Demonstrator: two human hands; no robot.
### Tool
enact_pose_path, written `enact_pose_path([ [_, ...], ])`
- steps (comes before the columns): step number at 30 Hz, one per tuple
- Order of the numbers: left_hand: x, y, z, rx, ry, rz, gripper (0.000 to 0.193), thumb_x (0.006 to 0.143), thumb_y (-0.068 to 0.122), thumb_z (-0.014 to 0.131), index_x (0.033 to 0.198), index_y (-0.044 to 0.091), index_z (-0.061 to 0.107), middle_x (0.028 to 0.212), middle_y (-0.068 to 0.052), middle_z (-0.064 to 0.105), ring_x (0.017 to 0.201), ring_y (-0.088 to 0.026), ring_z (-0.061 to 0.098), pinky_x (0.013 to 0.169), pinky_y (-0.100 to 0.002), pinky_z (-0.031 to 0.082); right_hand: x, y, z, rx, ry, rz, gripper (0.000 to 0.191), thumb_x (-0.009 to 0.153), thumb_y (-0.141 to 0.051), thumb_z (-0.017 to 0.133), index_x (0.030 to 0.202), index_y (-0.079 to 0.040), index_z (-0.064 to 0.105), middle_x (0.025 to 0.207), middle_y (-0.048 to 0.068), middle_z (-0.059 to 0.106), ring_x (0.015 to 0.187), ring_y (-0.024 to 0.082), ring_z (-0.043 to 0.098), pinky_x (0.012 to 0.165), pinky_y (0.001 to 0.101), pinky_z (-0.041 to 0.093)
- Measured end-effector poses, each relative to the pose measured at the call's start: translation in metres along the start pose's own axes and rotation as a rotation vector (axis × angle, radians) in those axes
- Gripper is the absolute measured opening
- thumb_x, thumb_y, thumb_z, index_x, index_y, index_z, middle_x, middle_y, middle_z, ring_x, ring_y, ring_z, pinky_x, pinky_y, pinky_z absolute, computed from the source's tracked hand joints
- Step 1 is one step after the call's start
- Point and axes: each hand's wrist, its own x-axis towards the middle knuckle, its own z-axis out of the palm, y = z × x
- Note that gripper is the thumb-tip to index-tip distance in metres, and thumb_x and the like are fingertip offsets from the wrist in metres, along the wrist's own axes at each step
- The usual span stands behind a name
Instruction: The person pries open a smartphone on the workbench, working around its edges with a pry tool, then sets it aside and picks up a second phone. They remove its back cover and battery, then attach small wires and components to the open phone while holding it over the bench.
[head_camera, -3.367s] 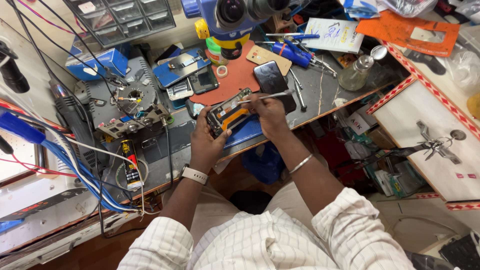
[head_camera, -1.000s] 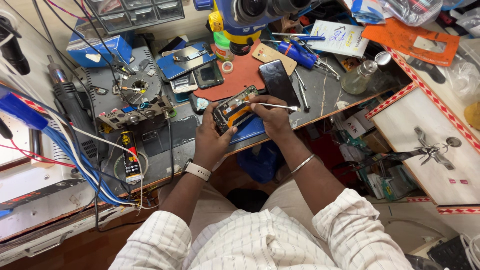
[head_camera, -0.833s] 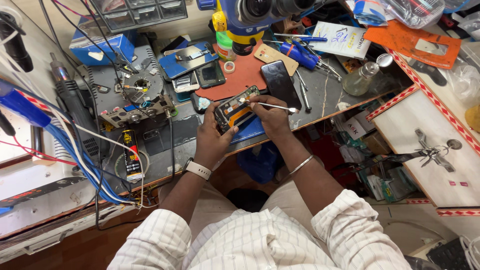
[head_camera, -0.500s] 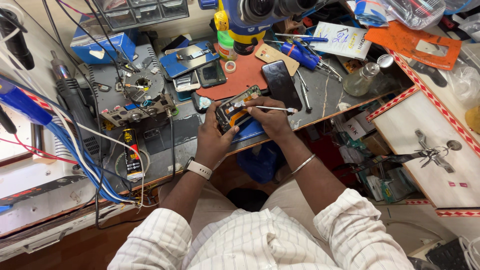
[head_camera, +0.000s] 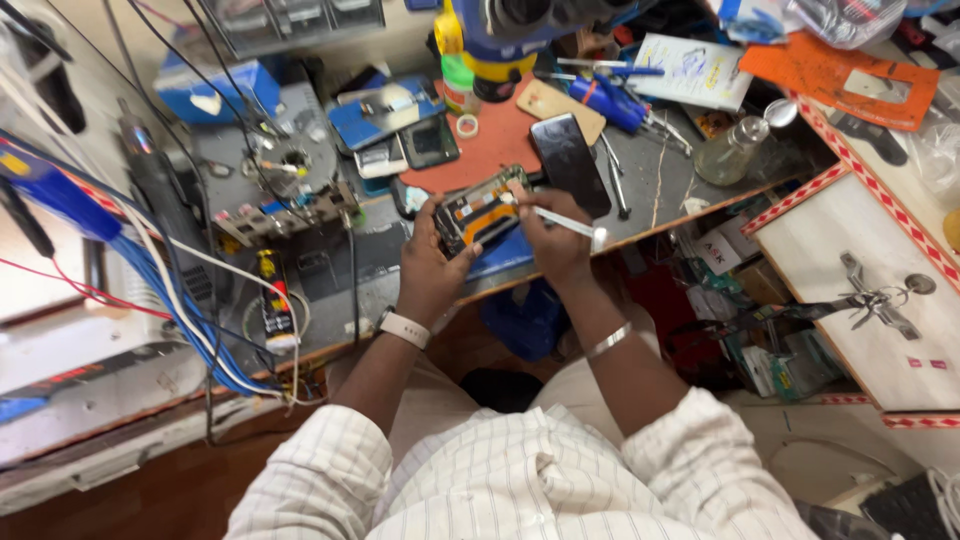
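- Head view looks straight down on a crowded repair table (head_camera: 690, 190), with the person's two hands meeting over its near edge.
- Left hand (head_camera: 432, 262) is wrapped around the lower side of an opened phone (head_camera: 482, 208), gripping it and tilting it up off the table; a pale wristband sits on that wrist.
- Right hand (head_camera: 553, 243) is pinched narrow around a thin white tool (head_camera: 560, 222), its tip resting at the right end of the phone's exposed inside, where orange and dark parts show.
- Under the phone lies a blue mat (head_camera: 505, 252); just beyond it is a red mat (head_camera: 490, 145), with a dark phone panel (head_camera: 570, 162) lying beside the work, close to the right hand.
- Further back stand a microscope base (head_camera: 500, 45), a roll of tape (head_camera: 466, 125) and a clear glass bottle (head_camera: 730, 152); blue cables (head_camera: 170, 300) hang down on the left.
- Judging by the grip, the step in hand looks like fine work inside the open phone: prising or seating a small part with the tool tip.
- Next move probably calls for a steady left grip so the phone does not twist, and light, controlled pressure from the tool, since the parts under its tip look delicate.
- Exactly what the tip touches is too small to tell.
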Motion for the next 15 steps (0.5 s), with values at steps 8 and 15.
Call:
enact_pose_path([
  [8, 0.004, -0.006, 0.0, -0.079, -0.02, 0.066, 0.076, 0.087, -0.003, 0.075, 0.151, 0.003, 0.035, 0.12, -0.015, 0.071, 0.11, -0.018, 0.072, 0.095, -0.03, 0.059, -0.053, -0.013, -0.03, -0.23, 0.031, -0.251, 0.012, 0.084, -0.004, 0.079, 0.095, -0.006, 0.074, 0.093, 0.009, 0.073, 0.09, 0.025, 0.07, 0.081, 0.0362, 0.056],
  [15, 0.006, 0.006, -0.005, -0.052, -0.005, -0.004, 0.076, 0.085, -0.004, 0.075, 0.15, 0.004, 0.036, 0.12, -0.015, 0.07, 0.11, -0.018, 0.072, 0.094, -0.03, 0.059, -0.074, -0.011, -0.049, -0.121, 0.082, -0.147, 0.015, 0.089, -0.009, 0.082, 0.099, -0.003, 0.072, 0.093, 0.01, 0.072, 0.08, 0.017, 0.071, 0.071, 0.0288, 0.057],
])
